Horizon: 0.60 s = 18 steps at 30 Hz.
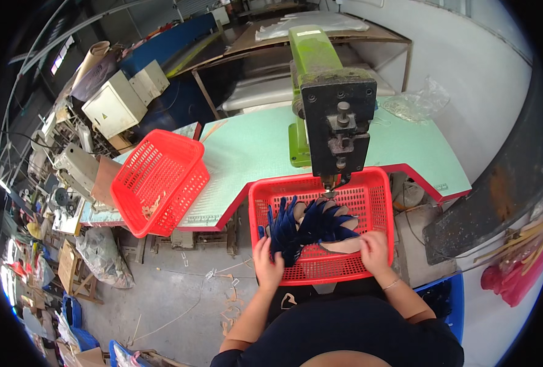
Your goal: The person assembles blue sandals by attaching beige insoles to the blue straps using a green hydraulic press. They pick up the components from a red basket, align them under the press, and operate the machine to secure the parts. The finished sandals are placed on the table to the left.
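Note:
Directly in front of me stands a red perforated plastic basket (pixel 381 202). A curved row of overlapping dark blue fabric pieces (pixel 311 225) with beige undersides lies in it; they look like shoe uppers. My left hand (pixel 267 264) is at the row's left end, its fingers and thumb closed around the edge of the blue pieces. At the right end, my right hand (pixel 375 252) pinches the tip of a piece with its beige side up (pixel 342 246). The green sewing machine's (pixel 317 52) black head hangs just above the basket's far side.
A second red basket (pixel 189 183), tilted, with a few beige scraps inside, sits on the pale green worktable (pixel 234 147) to the left. Clear plastic bags (pixel 415 104) lie at the table's back right. A blue bin (pixel 458 306) stands by my right elbow. Scraps litter the floor (pixel 179 287).

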{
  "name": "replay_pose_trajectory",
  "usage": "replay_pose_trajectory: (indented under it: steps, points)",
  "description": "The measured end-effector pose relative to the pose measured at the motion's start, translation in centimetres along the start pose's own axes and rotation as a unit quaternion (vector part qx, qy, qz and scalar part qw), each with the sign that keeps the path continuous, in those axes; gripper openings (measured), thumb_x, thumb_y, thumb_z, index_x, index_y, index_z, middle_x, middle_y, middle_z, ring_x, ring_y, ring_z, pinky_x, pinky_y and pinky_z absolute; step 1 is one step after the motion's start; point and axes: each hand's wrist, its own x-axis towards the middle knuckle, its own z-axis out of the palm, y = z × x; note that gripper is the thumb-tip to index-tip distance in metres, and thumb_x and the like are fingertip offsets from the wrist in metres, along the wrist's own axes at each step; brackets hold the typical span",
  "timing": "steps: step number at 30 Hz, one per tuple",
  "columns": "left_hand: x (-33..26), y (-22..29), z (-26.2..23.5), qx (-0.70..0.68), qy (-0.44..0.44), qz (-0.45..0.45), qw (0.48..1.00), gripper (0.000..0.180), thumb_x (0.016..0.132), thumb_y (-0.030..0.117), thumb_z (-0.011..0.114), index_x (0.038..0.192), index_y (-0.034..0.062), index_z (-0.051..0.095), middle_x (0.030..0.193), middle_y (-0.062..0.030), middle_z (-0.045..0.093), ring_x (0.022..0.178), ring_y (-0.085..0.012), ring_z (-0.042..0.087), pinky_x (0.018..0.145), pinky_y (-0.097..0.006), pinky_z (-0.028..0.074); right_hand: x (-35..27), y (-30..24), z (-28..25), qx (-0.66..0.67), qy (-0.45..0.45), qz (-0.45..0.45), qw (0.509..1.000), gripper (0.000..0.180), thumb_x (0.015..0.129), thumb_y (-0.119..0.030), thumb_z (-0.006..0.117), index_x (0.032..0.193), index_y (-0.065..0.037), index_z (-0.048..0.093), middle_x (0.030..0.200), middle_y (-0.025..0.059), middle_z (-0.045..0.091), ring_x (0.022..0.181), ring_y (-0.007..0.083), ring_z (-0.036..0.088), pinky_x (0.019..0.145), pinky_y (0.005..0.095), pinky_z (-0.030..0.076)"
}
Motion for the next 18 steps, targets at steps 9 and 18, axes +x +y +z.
replay_pose_trajectory:
  steps: [9, 18]
  points:
    - [-2.1, -0.2, 5.3, -0.311, 0.01, -0.293, 0.904, 0.082, 0.07, 0.008, 0.068, 0.135, -0.0044, 0.019, 0.134, -0.0224, 0.032, 0.124, -0.0312, 0.034, 0.103, -0.037, 0.028, 3.8, -0.8, 8.7, 0.405, 0.028, 0.188, 0.894, 0.061, 0.073, -0.03, 0.073, 0.114, 0.005, 0.045, 0.104, 0.0118, 0.06, 0.093, 0.0185, 0.059, 0.079, 0.03, 0.047]
    - [-2.1, 1.6, 4.3, -0.434, -0.229, -0.209, 0.846, 0.084, 0.078, -0.014, 0.046, 0.142, 0.008, -0.003, 0.133, -0.0153, 0.038, 0.115, -0.0187, 0.047, 0.091, -0.029, 0.041, 8.5, -6.5, 9.9, -0.016, -0.089, 0.045, 0.995, 0.086, 0.053, -0.034, 0.08, 0.12, 0.004, 0.04, 0.095, 0.0246, 0.06, 0.088, 0.0384, 0.06, 0.081, 0.0394, 0.047]
